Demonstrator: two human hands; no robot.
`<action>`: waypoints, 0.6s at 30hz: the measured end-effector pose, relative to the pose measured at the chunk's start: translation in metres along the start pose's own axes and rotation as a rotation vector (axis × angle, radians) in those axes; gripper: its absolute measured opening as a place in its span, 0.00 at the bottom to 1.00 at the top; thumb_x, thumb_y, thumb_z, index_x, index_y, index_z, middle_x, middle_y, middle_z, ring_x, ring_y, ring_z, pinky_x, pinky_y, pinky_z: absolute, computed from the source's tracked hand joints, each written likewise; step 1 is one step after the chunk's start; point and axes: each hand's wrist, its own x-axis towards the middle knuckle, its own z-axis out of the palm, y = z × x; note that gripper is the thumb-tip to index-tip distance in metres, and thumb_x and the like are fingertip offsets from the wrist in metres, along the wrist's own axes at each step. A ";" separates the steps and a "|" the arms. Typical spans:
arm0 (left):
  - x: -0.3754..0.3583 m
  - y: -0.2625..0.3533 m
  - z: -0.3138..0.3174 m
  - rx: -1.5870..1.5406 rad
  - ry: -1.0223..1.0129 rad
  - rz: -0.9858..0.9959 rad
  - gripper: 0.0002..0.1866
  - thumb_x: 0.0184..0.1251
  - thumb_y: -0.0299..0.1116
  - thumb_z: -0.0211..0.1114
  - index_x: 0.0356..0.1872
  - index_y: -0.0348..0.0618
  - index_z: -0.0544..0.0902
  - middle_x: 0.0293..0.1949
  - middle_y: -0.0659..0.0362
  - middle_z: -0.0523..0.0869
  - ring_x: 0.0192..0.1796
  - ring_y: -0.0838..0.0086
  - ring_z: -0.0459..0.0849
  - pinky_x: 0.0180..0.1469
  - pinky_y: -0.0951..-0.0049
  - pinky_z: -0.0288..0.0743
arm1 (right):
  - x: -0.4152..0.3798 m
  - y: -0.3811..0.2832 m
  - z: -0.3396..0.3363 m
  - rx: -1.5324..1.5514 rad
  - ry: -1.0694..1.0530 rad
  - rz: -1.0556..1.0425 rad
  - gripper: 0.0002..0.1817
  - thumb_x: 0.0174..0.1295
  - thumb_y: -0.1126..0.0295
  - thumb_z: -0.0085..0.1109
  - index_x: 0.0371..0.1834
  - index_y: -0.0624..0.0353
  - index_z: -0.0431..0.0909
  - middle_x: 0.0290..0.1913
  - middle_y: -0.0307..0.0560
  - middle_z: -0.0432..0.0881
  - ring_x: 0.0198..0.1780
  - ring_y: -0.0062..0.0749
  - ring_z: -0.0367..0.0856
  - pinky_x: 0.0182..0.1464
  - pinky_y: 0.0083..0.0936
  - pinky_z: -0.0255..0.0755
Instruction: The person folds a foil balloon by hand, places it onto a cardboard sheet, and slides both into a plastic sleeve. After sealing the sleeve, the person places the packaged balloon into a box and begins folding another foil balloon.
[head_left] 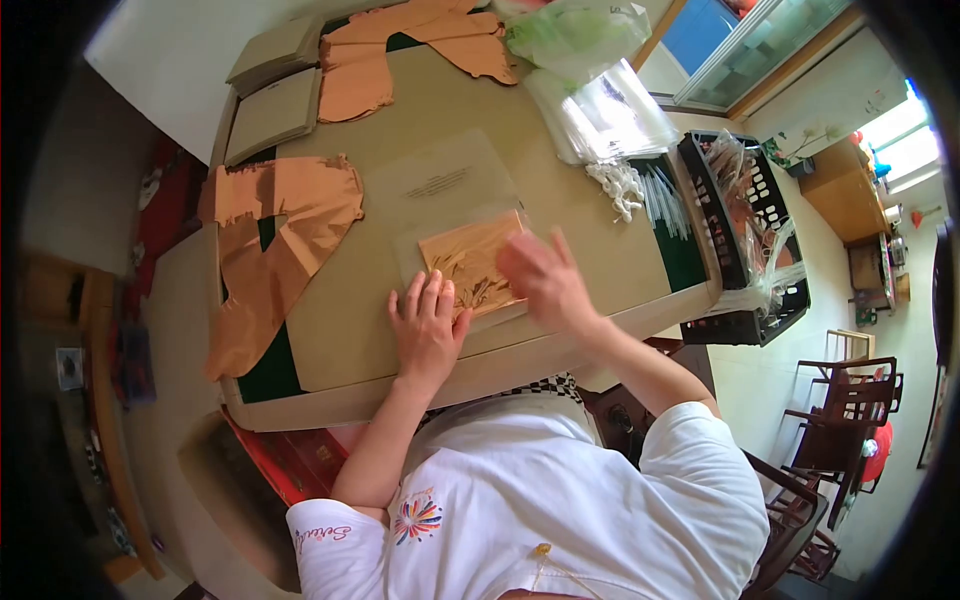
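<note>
A flat copper-coloured packet [470,255] with dark streaks lies on the table, on or inside a clear plastic bag. My left hand [430,320] rests flat with its fingers spread, fingertips at the packet's lower left edge. Over the packet's right side is my right hand [545,280], blurred by motion; what its fingers hold, if anything, cannot be made out. Above the packet a clear plastic sheet [450,180] with printed lines lies flat.
Copper-coloured pieces [290,225] lie at the left, others [355,75] at the top. Grey board stacks [272,115] stand upper left. Plastic bags [620,115], white cords [620,188] and clear strips [662,200] lie right. A black crate [725,215] adjoins the table's right edge.
</note>
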 end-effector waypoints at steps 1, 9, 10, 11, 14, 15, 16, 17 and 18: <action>0.000 0.000 -0.001 0.008 -0.006 0.002 0.25 0.62 0.46 0.65 0.56 0.45 0.76 0.62 0.56 0.74 0.68 0.61 0.68 0.66 0.39 0.58 | -0.007 -0.014 0.005 0.030 -0.044 -0.089 0.30 0.51 0.70 0.58 0.63 0.56 0.74 0.73 0.47 0.63 0.75 0.37 0.57 0.76 0.51 0.41; 0.000 0.000 0.000 0.011 0.028 0.001 0.25 0.58 0.44 0.70 0.54 0.47 0.76 0.61 0.59 0.75 0.67 0.63 0.69 0.66 0.43 0.58 | -0.054 -0.028 0.003 0.000 -0.173 -0.044 0.35 0.54 0.73 0.50 0.71 0.55 0.65 0.74 0.43 0.61 0.77 0.33 0.55 0.77 0.51 0.39; -0.001 0.000 0.001 0.014 0.023 0.001 0.25 0.59 0.46 0.68 0.54 0.47 0.76 0.61 0.59 0.75 0.67 0.63 0.69 0.65 0.41 0.59 | -0.060 -0.023 -0.002 -0.040 -0.185 -0.003 0.34 0.55 0.71 0.50 0.71 0.54 0.66 0.74 0.43 0.61 0.77 0.34 0.54 0.77 0.51 0.39; -0.001 0.000 0.001 0.016 0.021 0.002 0.24 0.60 0.47 0.67 0.55 0.47 0.76 0.61 0.59 0.75 0.67 0.64 0.69 0.65 0.40 0.60 | -0.063 -0.018 -0.011 -0.082 -0.194 0.038 0.33 0.56 0.69 0.50 0.70 0.53 0.67 0.74 0.43 0.61 0.76 0.34 0.54 0.76 0.52 0.39; -0.001 0.000 0.001 0.025 0.020 0.005 0.24 0.61 0.48 0.66 0.54 0.47 0.77 0.61 0.59 0.75 0.67 0.64 0.69 0.64 0.39 0.60 | -0.071 0.004 -0.023 -0.059 -0.080 0.152 0.32 0.52 0.74 0.53 0.66 0.53 0.71 0.67 0.47 0.70 0.70 0.42 0.64 0.71 0.48 0.55; 0.000 -0.001 0.000 0.029 0.022 0.008 0.24 0.61 0.48 0.66 0.54 0.47 0.77 0.61 0.59 0.75 0.67 0.64 0.69 0.64 0.39 0.60 | -0.070 0.015 -0.023 0.037 -0.034 0.209 0.31 0.51 0.76 0.54 0.64 0.54 0.72 0.64 0.48 0.72 0.67 0.43 0.67 0.69 0.47 0.59; 0.000 -0.001 0.000 0.030 0.017 0.010 0.24 0.61 0.48 0.66 0.54 0.47 0.77 0.61 0.59 0.75 0.67 0.64 0.69 0.64 0.39 0.60 | -0.070 0.023 -0.022 0.132 0.014 0.266 0.31 0.49 0.78 0.54 0.63 0.55 0.73 0.61 0.49 0.75 0.65 0.45 0.69 0.67 0.45 0.63; -0.001 -0.001 0.000 0.030 0.015 0.011 0.24 0.61 0.48 0.66 0.54 0.47 0.77 0.61 0.59 0.75 0.67 0.64 0.68 0.64 0.39 0.60 | -0.069 0.029 -0.021 0.239 0.159 0.260 0.24 0.52 0.83 0.53 0.56 0.58 0.75 0.48 0.47 0.80 0.53 0.39 0.77 0.58 0.37 0.73; 0.000 -0.001 0.000 0.031 0.012 0.010 0.24 0.61 0.48 0.66 0.54 0.47 0.77 0.61 0.59 0.76 0.67 0.64 0.68 0.64 0.39 0.60 | -0.063 0.032 -0.021 0.653 0.187 0.425 0.20 0.56 0.82 0.53 0.54 0.58 0.75 0.46 0.46 0.79 0.50 0.35 0.77 0.57 0.35 0.74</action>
